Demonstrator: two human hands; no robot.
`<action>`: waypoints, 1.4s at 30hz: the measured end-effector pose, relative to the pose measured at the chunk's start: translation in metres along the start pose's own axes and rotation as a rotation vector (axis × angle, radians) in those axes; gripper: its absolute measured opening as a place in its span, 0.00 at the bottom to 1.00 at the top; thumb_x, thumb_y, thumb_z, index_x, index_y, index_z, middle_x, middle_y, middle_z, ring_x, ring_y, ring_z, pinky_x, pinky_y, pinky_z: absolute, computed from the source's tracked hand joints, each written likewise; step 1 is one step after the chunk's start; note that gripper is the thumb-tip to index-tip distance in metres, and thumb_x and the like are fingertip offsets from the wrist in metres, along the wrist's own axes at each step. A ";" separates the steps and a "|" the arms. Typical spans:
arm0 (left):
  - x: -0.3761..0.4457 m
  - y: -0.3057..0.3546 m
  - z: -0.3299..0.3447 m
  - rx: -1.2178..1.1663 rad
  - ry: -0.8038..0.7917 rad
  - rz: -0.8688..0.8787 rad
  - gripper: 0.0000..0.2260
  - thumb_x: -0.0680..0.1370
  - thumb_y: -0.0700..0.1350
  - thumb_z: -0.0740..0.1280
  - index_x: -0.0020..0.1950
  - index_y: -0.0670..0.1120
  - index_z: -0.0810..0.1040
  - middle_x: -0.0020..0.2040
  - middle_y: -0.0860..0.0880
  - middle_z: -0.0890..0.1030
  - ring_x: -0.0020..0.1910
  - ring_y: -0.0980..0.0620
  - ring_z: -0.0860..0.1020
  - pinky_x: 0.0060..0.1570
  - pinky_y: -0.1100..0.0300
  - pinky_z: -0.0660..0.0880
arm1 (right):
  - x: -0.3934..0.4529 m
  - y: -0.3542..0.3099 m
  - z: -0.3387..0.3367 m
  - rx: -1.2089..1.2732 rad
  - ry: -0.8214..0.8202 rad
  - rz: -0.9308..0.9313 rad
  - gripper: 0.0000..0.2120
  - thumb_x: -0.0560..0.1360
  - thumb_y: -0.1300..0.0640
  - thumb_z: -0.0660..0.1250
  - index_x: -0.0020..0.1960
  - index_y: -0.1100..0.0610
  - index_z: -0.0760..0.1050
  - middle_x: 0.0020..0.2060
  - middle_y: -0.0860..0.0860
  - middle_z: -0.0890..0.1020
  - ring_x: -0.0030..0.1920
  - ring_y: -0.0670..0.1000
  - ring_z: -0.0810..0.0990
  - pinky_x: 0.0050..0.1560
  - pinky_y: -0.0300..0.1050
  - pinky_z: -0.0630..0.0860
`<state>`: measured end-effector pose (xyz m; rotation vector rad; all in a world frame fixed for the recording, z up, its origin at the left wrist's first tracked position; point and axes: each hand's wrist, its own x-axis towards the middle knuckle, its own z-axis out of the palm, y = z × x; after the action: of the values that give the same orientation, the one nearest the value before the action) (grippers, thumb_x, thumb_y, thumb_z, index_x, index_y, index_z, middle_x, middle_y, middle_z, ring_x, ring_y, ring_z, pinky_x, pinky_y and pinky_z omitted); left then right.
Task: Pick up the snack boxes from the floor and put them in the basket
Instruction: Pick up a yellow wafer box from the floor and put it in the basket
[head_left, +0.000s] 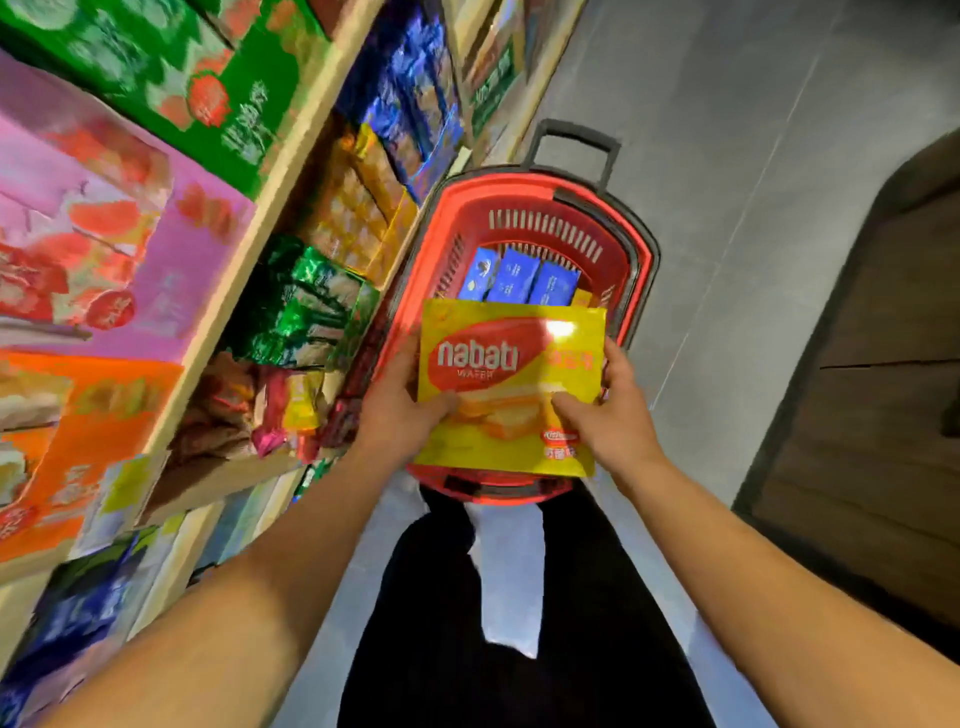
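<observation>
Both hands hold one yellow Nabati wafer box (511, 387) flat, face up, over the near half of the red shopping basket (636, 270). Left hand (400, 402) grips the left edge, thumb lying across the printed face, fingers hidden beneath. Right hand (615, 410) grips the right edge the same way, thumb on top, fingers wrapped under. Neither is spread; each clamps the box between thumb and fingers. A two-sided hold suits a wide, thin carton: it stays level and can be lowered squarely.

Basket stands on the grey floor (753, 208), just right of the shelving (291, 171), its black pull handle (571, 140) at the far end. Three blue snack boxes (522, 283) stand upright side by side at the far end of the basket, packed edge-on, likely to save room. A sliver of another yellow item shows just right of them.

Judgement: the box is up off the floor and poised above the basket's open near part, not yet released. Whether its underside touches the rim, cannot tell. No other boxes show on the visible floor. The person's dark trousers (519, 649) fill the near foreground.
</observation>
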<state>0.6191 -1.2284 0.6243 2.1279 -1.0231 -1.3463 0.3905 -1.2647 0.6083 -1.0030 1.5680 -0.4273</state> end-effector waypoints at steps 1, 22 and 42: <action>0.017 -0.002 0.004 0.020 0.001 -0.009 0.39 0.67 0.50 0.74 0.74 0.61 0.61 0.67 0.56 0.74 0.63 0.54 0.74 0.63 0.52 0.73 | 0.017 0.001 0.002 -0.003 0.003 0.019 0.32 0.68 0.56 0.73 0.65 0.36 0.65 0.58 0.42 0.80 0.56 0.46 0.81 0.61 0.54 0.77; 0.362 -0.183 0.152 0.028 -0.147 -0.105 0.37 0.69 0.38 0.70 0.75 0.54 0.62 0.58 0.56 0.77 0.55 0.54 0.78 0.54 0.64 0.74 | 0.364 0.210 0.116 0.051 0.171 0.409 0.42 0.53 0.50 0.70 0.67 0.47 0.64 0.40 0.57 0.84 0.34 0.58 0.81 0.38 0.53 0.77; 0.120 -0.009 -0.002 0.314 -0.227 0.069 0.30 0.70 0.55 0.70 0.69 0.47 0.71 0.62 0.46 0.79 0.59 0.48 0.78 0.59 0.54 0.73 | 0.082 -0.018 0.052 -0.669 -0.130 -0.025 0.36 0.73 0.51 0.70 0.75 0.59 0.61 0.69 0.61 0.70 0.68 0.61 0.69 0.67 0.48 0.65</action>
<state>0.6549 -1.3147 0.5486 2.1650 -1.4706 -1.5022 0.4481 -1.3260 0.5571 -1.5203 1.6103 0.1682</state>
